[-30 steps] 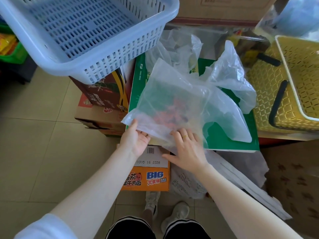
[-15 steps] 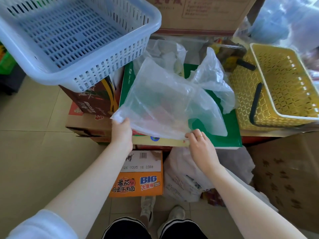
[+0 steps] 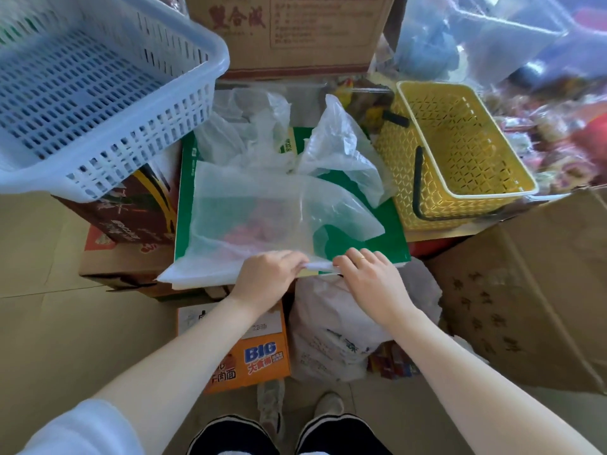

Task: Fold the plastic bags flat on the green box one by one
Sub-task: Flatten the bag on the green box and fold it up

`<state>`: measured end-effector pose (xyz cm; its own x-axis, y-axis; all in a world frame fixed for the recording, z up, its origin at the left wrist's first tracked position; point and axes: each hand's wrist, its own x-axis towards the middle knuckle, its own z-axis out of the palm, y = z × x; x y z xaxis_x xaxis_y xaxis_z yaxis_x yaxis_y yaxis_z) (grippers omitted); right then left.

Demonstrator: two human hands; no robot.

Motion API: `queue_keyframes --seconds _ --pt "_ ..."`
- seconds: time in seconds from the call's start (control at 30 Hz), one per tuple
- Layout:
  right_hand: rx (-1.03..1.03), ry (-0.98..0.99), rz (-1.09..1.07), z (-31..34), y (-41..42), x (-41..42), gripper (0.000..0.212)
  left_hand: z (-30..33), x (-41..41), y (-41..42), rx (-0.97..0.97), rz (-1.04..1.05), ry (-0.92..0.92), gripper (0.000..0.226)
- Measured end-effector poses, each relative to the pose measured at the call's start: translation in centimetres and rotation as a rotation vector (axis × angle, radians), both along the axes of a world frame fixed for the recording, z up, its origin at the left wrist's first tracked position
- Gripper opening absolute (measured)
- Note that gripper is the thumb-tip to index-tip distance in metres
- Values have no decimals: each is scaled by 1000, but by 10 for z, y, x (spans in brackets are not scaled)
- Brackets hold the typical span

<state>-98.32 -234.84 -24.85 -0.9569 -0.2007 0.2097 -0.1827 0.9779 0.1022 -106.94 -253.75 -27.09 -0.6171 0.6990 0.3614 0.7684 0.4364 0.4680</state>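
A translucent plastic bag (image 3: 262,208) lies spread over the green box (image 3: 377,238), its near left corner hanging past the box's front edge. My left hand (image 3: 269,274) and my right hand (image 3: 368,274) sit close together at that front edge, both pinching the bag's near hem between them. Behind the spread bag two more crumpled clear bags rest on the box: one at the back left (image 3: 249,129), one standing up at the back right (image 3: 341,146).
A blue slatted basket (image 3: 92,93) overhangs the left. A yellow basket (image 3: 460,152) with a black handle stands right of the box. Cardboard boxes surround it: a brown one behind (image 3: 295,34), another at the right (image 3: 525,300), an orange noodle carton (image 3: 249,356) and a white bag (image 3: 335,330) below.
The bag was held up off the box by its near corners; now it lies flat. My left hand has slid right along the hem to meet my right hand.
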Motion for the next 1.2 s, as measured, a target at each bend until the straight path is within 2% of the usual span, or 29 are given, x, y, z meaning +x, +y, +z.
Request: queue_keyframes --seconds 0.1,0.23,0.33,0.4,0.47,0.5,0.6,0.63,0.73,0.87,0.93,1.0,1.07,1.13,1.2 --pt "44 -51 -60 -9 31 20 16 -6 -2 -6 -19 -14 3 36" --pt "-39 -137 -200 -5 60 39 27 -17 3 -12 -132 -22 82 32" --pt "-29 -335 -301 -5 68 39 27 -27 12 -9 -239 -44 54 16" --pt "-98 -436 -331 -5 64 31 29 -28 17 -3 -271 -49 -10 13" --pt "-298 -371 -309 -1 50 18 31 -26 21 3 -307 -111 -33 8" --pt "-366 -298 -284 2 42 7 33 -25 24 6 -337 -159 -47 13" --pt "-460 -173 -262 9 25 -34 37 -23 29 5 -609 -248 -200 16" --pt "-476 -214 -255 10 19 -47 40 -23 29 3 -697 -267 -245 15" --pt "-422 -382 -152 4 2 -83 49 -21 24 -2 -774 -376 -253 15" --pt "-335 -596 -116 -19 -26 -115 61 -23 18 -21 -747 -439 -208 17" --pt "-291 -637 -157 -31 -31 -121 65 -27 17 -36 -637 -360 -261 39" --pt "-242 -598 -207 -37 -30 -122 57 -28 14 -52 -487 -143 -365 60" --pt "-204 -530 -269 -39 -27 -119 44 -29 3 -67 -283 149 -224 49" --pt "-181 -525 -337 -39 -23 -113 40 -31 -12 -80 -188 446 -116 33" --pt "-164 -559 -391 -37 -18 -107 40 -34 -28 -85 -225 669 -196 44"
